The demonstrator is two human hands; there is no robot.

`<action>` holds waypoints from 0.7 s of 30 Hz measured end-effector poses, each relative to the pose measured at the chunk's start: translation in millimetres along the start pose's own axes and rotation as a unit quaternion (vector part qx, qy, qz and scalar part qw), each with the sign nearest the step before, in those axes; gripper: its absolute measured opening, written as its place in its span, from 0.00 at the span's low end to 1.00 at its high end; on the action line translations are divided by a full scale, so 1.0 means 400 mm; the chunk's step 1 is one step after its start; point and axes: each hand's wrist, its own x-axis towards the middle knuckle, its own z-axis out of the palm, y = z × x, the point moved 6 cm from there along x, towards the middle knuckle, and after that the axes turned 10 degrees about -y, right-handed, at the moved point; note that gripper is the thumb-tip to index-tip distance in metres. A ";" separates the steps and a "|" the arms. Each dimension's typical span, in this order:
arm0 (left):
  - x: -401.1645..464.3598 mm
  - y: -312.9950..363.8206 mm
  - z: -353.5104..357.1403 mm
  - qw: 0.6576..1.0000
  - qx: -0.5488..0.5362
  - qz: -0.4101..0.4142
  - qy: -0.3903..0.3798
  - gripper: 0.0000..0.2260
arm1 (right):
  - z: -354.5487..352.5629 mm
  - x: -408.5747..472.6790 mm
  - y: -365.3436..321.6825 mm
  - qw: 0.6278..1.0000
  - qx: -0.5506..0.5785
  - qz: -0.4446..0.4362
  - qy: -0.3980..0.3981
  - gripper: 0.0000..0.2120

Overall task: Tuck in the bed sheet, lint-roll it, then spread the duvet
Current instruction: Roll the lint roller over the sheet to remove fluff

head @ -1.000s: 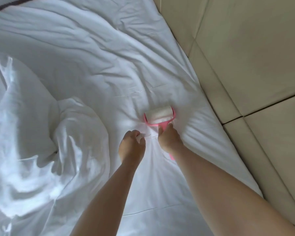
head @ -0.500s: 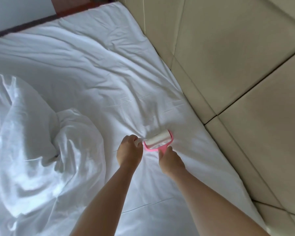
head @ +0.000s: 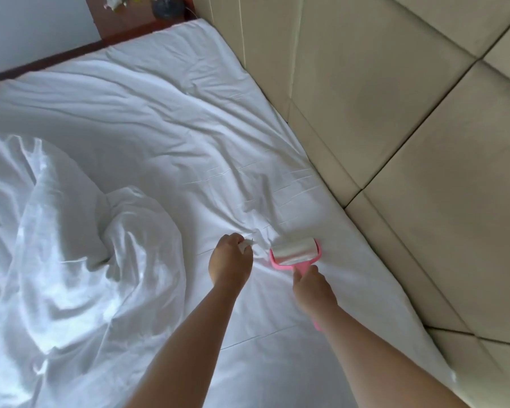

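Step in hand: lint-rolling, the middle step. The bed sheet (head: pixel 165 136) lies flat over the mattress with creases across it; whether its edges are fully tucked cannot be told from the head view. The duvet (head: pixel 71 245) is bunched in a heap at 9 o'clock of the hands, not yet spread.

Left hand (head: pixel 229 262), just at 9 o'clock of the roller, is clenched with curled fingers pinching a small white scrap, probably a pinch of sheet or a bit of peeled roller paper; the view is too soft to say which. The knuckles sit low over the sheet.

Lint roller (head: pixel 295 251): pink frame, white sticky drum lying on the sheet near the padded headboard (head: pixel 395 142), which runs along the 3 o'clock side. The right hand (head: pixel 311 290) grips the pink handle at 6 o'clock of the drum, fingers wrapped round it, handle end poking out past the wrist.

Next move likely calls for keeping the sheet taut with the left hand while the right drives the drum along the fabric, toward 12 o'clock, with even pressure so the creases do not ruck up under it. The duvet heap needs shifting before that side is rolled.
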 end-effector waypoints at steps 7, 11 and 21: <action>0.122 0.011 0.033 1.000 -0.009 -0.010 0.004 0.07 | -0.082 0.167 -0.137 0.999 0.009 -0.039 0.002 0.24; 0.193 0.021 0.033 1.000 -0.017 -0.021 0.011 0.08 | -0.122 0.266 -0.210 0.998 0.018 -0.054 0.007 0.25; 0.267 0.000 0.057 0.999 -0.018 -0.045 0.009 0.07 | -0.179 0.399 -0.316 0.995 0.052 -0.081 0.005 0.27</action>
